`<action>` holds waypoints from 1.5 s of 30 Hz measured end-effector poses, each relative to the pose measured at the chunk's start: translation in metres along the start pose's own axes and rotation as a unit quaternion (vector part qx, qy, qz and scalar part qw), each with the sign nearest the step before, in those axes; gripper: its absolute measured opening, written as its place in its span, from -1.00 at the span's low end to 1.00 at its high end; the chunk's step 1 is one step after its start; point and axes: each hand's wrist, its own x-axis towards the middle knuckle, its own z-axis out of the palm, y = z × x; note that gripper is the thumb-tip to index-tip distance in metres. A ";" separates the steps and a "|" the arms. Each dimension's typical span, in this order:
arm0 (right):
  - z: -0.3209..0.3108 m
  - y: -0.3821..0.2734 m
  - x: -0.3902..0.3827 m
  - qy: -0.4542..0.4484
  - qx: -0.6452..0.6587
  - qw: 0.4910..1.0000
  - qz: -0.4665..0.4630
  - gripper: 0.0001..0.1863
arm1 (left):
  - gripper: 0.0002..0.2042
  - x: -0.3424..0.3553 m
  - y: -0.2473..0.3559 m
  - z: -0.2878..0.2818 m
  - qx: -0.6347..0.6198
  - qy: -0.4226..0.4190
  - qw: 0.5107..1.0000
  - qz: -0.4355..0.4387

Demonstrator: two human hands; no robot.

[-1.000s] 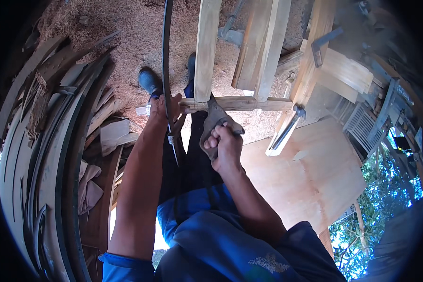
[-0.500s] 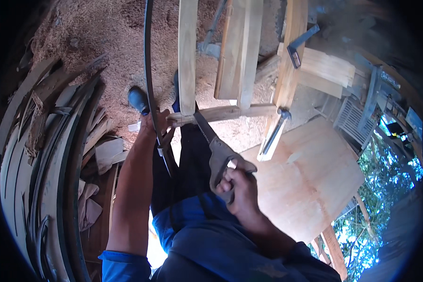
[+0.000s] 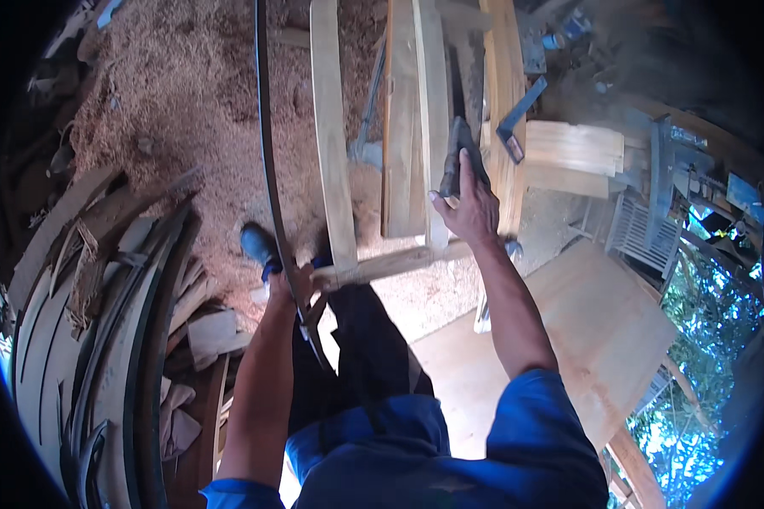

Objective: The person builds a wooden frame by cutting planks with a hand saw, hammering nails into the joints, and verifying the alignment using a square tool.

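My right hand (image 3: 473, 208) reaches forward over the planks, its thumb stretched out to the side and its index finger lying along the handle of a handsaw (image 3: 457, 161). The saw's dark blade points away from me between the long pale boards. Low at the left, my left hand (image 3: 290, 284) is closed at the end of a wooden rail (image 3: 390, 265) that runs crosswise under the board ends. A long dark curved strip (image 3: 267, 144) passes in front of this hand and hides part of its fingers.
A try square (image 3: 518, 119) rests on the board at the right. A plywood sheet (image 3: 586, 331) lies right of my legs, near a hammer (image 3: 513, 248) mostly hidden by my arm. Curved planks (image 3: 119, 339) are stacked at the left. Wood shavings (image 3: 187, 110) cover the ground.
My right hand has carried the handsaw from near my waist forward onto the boards, and its fingers have spread. My left hand stays at the rail's end. The view has shifted slightly.
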 end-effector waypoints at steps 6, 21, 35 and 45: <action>0.079 0.081 0.073 -0.031 -0.041 0.999 -0.016 0.00 | -0.57 0.005 -0.024 0.019 -0.514 0.279 0.795 -0.165; 0.091 0.204 -0.201 0.148 0.072 0.837 0.522 -0.15 | -0.60 -0.038 0.086 -0.064 -0.678 0.266 0.685 -0.017; 0.116 0.215 -0.286 0.048 0.072 0.889 0.450 -0.56 | -0.69 -0.013 0.091 -0.117 -0.630 0.314 0.710 0.026; 0.015 -0.069 -0.441 0.184 0.553 0.332 0.741 -0.73 | -0.68 0.020 0.092 -0.186 -0.656 0.215 0.723 0.042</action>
